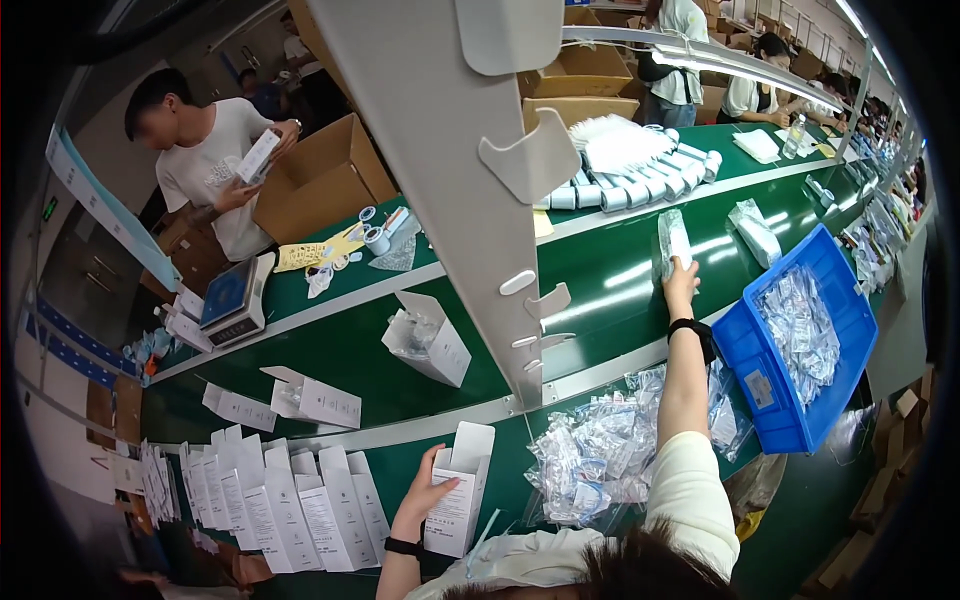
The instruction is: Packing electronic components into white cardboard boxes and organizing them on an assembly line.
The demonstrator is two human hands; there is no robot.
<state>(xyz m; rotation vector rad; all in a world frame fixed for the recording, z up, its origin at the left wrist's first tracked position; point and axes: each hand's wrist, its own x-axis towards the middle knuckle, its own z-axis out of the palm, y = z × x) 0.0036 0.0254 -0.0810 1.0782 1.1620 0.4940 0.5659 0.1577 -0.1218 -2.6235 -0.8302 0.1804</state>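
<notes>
My left hand [432, 490] is wrapped round a white carton [455, 515] that stands on the near green table with its top flap up. Reaching forward, my right hand [683, 283] has its fingers closed on the near end of a bubble-wrapped package [673, 240] on the green conveyor belt [600, 300]. A second wrapped package [755, 232] lies on the belt to the right of it. Under my right forearm spreads a heap of small clear plastic bags [590, 455]. What the wrapped packages contain cannot be made out.
A blue bin [765, 425] of clear bags stands at right. Open white cartons [290, 515] line the left; others [428, 345] are on the belt. A grey post [440, 150] rises mid-view. Beyond, a person holds a small box [258, 157] beside a cardboard box [330, 185].
</notes>
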